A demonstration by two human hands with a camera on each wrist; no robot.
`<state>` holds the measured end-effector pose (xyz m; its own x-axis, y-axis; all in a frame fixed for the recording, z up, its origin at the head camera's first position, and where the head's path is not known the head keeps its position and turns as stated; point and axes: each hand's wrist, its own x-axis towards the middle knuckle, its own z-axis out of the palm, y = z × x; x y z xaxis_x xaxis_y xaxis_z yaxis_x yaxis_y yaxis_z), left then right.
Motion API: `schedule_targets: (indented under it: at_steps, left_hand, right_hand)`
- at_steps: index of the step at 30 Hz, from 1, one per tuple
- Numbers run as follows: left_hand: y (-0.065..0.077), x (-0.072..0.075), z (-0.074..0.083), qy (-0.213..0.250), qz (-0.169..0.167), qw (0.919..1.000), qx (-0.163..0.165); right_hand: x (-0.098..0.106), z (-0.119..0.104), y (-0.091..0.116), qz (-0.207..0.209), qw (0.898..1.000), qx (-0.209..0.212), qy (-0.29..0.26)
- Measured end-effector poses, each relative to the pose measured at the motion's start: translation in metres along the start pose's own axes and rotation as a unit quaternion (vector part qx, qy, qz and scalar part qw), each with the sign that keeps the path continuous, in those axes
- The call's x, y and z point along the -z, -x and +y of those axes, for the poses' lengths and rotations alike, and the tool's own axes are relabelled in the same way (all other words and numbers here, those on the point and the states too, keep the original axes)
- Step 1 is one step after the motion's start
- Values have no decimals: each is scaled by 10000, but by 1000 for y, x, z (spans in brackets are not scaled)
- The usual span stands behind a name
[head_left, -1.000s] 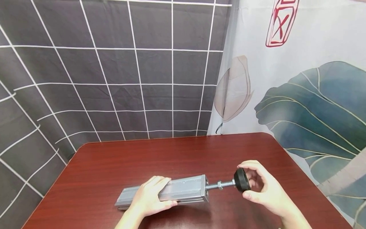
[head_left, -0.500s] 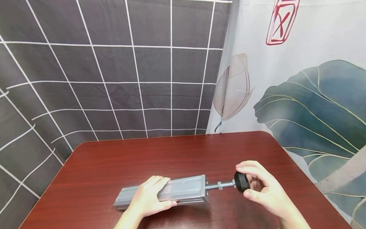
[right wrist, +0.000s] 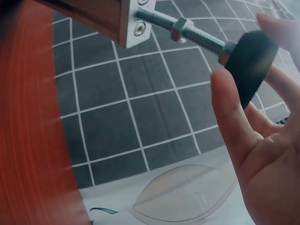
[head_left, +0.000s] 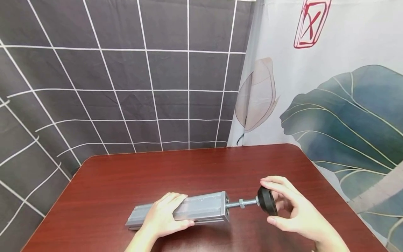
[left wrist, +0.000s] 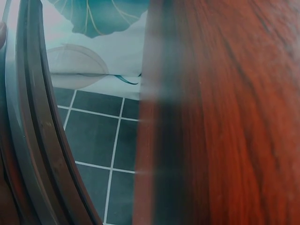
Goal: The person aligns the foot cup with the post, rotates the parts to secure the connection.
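My left hand [head_left: 165,215] grips a grey aluminium profile [head_left: 203,207], fingers over its top and thumb along the near side. The profile lies lengthwise across the view, its grooved side [left wrist: 44,122] filling the left of the left wrist view. From its right end plate [right wrist: 137,26] sticks a threaded rod [right wrist: 204,38] with a hex nut [head_left: 241,203] partway along. The rod ends in a levelling foot with a black round base [head_left: 266,200]. My right hand [head_left: 292,208] curls round that base, fingertips at its upper rim and thumb right at the lower rim.
Beneath both hands is a reddish-brown wooden table [head_left: 189,168] with rounded far corners. Behind it hang a dark grey curtain with a white grid [head_left: 167,73] and a white curtain with leaf prints [head_left: 346,105] on the right.
The right thumb has shifted slightly off the black base's face to its lower rim, and the base is tilted differently. The left hand and profile stay nearly in place.
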<state>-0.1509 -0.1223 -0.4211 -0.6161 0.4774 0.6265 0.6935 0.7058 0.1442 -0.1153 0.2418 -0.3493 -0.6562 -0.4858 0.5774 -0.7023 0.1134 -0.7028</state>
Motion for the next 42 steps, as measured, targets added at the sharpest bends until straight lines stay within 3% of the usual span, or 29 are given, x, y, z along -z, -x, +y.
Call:
schedule_targets:
  at_steps: [8, 14, 22, 24, 32, 39, 42]
  left_hand:
    - [4, -4, -4, 0, 38, 10000, 26]
    - [4, -3, -6, 5, 61, 10000, 61]
    - [2, 0, -5, -18, 33, 9999, 101]
    - [1, -1, -5, -27, 12, 9999, 102]
    - [1, -1, -6, 20, 91, 10000, 16]
    - [2, -1, -8, 85, -16, 9999, 96]
    - [3, 1, -8, 104, -75, 9998, 116]
  right_hand:
    - [-3, -6, 0, 4, 9977, -542, 402]
    - [-4, -7, -3, 136, 9976, -492, 478]
    - [-4, 3, -6, 150, 9990, 360, -220]
    - [-3, 4, -7, 143, 9988, 405, -239]
    - [2, -1, -4, -292, 9994, 95, 133]
    - [4, -7, -4, -292, 9978, -377, 452]
    - [5, -7, -4, -238, 9976, -355, 553]
